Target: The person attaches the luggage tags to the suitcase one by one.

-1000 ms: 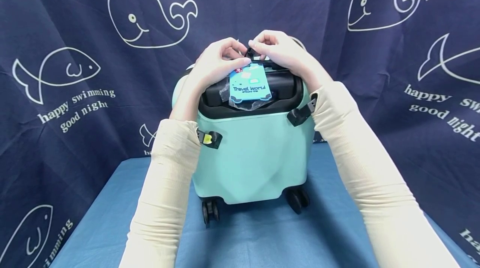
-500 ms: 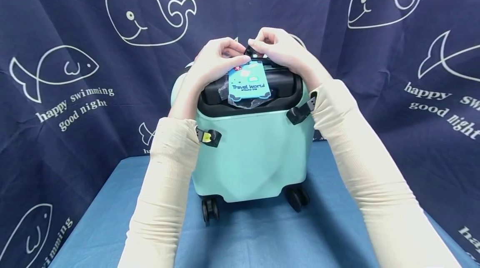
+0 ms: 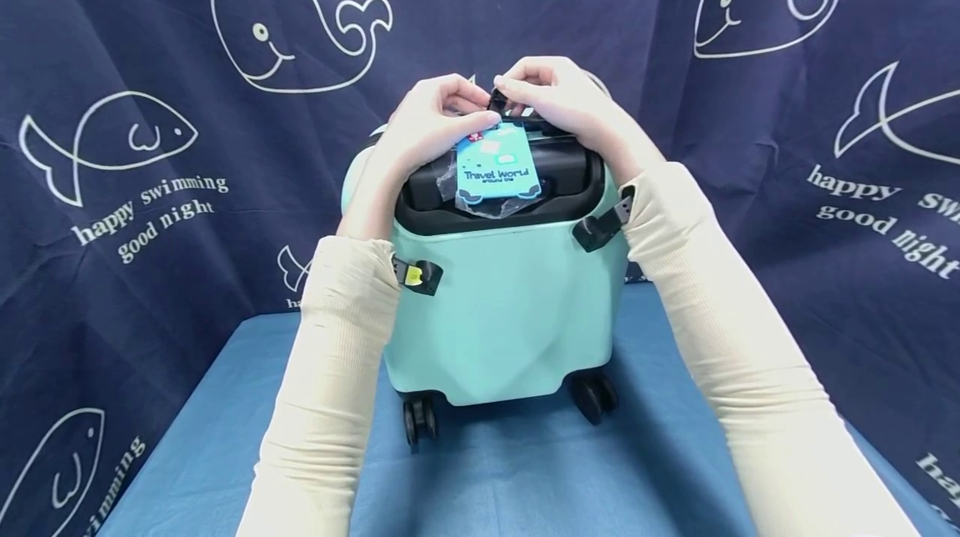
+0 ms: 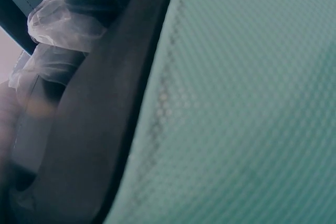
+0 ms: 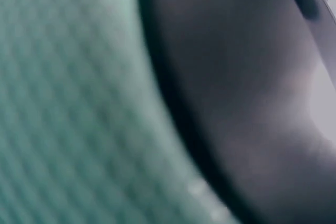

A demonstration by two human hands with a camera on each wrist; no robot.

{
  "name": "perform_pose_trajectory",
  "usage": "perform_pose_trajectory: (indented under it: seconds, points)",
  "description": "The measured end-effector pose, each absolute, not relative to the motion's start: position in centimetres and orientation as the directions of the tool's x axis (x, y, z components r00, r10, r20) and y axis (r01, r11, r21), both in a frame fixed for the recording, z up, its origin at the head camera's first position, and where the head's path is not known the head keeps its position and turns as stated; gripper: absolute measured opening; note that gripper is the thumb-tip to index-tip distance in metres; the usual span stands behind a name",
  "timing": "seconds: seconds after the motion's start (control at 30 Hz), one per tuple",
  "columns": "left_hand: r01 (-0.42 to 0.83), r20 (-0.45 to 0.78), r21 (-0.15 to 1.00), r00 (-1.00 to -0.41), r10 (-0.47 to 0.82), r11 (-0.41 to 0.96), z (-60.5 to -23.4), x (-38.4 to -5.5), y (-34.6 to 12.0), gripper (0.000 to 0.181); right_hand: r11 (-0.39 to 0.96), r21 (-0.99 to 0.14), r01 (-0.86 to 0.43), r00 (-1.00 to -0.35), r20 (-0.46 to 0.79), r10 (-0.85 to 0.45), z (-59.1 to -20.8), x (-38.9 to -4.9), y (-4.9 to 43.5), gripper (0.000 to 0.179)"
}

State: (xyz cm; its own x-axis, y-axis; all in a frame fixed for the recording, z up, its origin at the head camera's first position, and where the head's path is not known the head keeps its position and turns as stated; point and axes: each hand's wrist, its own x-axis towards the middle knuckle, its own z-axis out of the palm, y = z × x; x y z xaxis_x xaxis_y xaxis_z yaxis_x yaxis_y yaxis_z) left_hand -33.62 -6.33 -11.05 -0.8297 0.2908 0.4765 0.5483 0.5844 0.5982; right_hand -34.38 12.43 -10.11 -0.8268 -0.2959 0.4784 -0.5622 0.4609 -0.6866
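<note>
A mint-green suitcase [image 3: 510,312] stands upright on its wheels, its black top panel [image 3: 427,220] facing me. Against that panel hangs a light blue luggage tag [image 3: 495,174] printed "Travel World", with crinkled clear plastic [image 4: 58,24] behind it. My left hand [image 3: 435,116] pinches the tag near its top edge, the thumb in front. Just right of it, my right hand [image 3: 558,95] pinches a black strap [image 3: 498,99] above the tag between thumb and fingers. The fingers partly hide the strap and its fastening. The right wrist view holds only blurred suitcase shell [image 5: 68,103] and black trim [image 5: 236,93].
Blue cloth [image 3: 495,479] covers the table under the suitcase. Black caster wheels [image 3: 592,395] show at its base. A dark blue curtain [image 3: 465,3] with white whale and fish drawings hangs behind and along both sides. Small black wrist cameras [image 3: 423,277] sit at both cuffs.
The whole view has shifted slightly, so the suitcase appears a little higher than a second ago. Both hands keep nearly the same place and hold at the tag and strap.
</note>
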Motion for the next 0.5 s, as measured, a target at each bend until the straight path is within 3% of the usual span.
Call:
perform_pose_trajectory:
  seconds: [0.17,0.5]
  points:
    - [0.543,0.473,0.605,-0.834,0.286,0.583,-11.02,-33.57,-6.36,0.031,0.502,-0.673,-0.543,-0.837,0.484,-0.256,-10.02,-34.46,12.42,0.015]
    - [0.552,0.479,0.619,-0.829,0.288,0.559,-11.1,-33.71,-6.24,0.029,0.351,-0.687,-0.637,-0.771,0.577,-0.269,-10.47,-34.73,12.5,0.014]
